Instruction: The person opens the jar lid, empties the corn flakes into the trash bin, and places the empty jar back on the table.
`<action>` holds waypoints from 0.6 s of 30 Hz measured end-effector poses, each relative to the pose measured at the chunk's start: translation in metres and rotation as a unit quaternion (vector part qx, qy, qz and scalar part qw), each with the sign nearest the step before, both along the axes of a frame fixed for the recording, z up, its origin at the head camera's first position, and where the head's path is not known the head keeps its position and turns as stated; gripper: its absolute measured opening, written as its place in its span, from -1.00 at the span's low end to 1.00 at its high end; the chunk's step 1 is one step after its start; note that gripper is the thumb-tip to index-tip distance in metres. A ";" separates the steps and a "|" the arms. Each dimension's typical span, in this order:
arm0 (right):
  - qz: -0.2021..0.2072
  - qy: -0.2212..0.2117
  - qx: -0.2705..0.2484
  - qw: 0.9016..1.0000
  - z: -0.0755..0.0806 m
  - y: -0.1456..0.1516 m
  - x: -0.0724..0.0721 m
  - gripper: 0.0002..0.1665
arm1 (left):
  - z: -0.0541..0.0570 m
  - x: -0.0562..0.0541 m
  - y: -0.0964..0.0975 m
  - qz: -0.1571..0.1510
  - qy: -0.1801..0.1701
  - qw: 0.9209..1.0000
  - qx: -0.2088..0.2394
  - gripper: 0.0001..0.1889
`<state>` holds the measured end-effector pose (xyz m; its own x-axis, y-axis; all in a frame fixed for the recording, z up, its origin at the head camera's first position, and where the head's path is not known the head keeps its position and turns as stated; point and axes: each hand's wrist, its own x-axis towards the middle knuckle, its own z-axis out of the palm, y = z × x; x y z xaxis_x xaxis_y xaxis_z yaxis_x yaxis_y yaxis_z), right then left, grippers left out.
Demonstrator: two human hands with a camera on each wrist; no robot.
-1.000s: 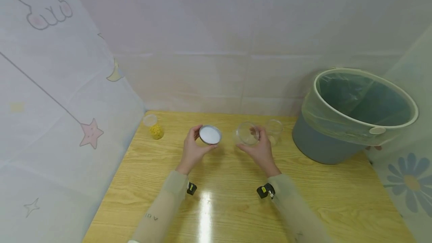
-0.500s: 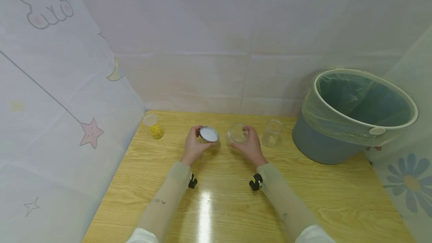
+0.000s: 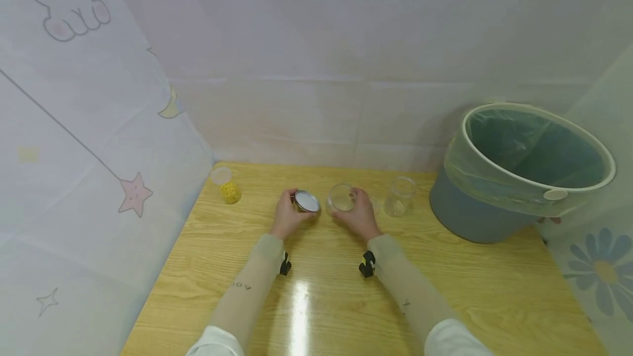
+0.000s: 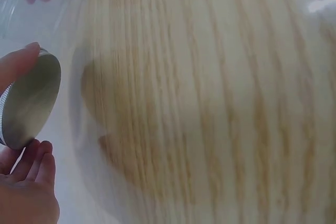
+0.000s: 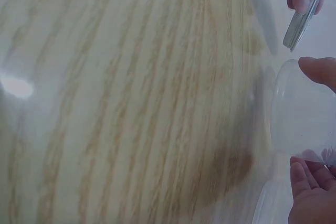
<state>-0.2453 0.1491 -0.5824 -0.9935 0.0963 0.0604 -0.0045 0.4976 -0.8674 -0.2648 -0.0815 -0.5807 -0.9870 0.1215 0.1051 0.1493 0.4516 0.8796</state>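
While the left hand (image 3: 286, 217) pinches a lid (image 3: 307, 201) just left of the jar (image 3: 340, 198), the right hand (image 3: 360, 216) wraps its fingers round that jar above the table (image 3: 445, 284).

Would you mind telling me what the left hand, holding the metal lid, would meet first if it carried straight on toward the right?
Probably the clear jar held in the right hand. The left hand holds the metal lid just beside its mouth, though their relative depth is unclear.

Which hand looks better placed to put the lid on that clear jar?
Left, probably: the left hand already pinches the metal lid right beside the jar, which the right hand holds.
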 end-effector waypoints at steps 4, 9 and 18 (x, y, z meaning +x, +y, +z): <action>0.002 -0.002 0.004 1.000 0.001 -0.003 0.001 0.13 | -0.003 0.000 -0.001 0.002 -0.008 1.000 -0.007 -0.09; 0.003 -0.006 0.024 1.000 0.002 -0.008 -0.001 0.14 | -0.005 -0.001 -0.003 0.001 -0.006 0.999 -0.031 -0.07; 0.003 -0.013 0.041 0.999 0.001 -0.012 -0.004 0.14 | -0.013 0.000 -0.005 0.028 -0.004 0.994 -0.102 -0.09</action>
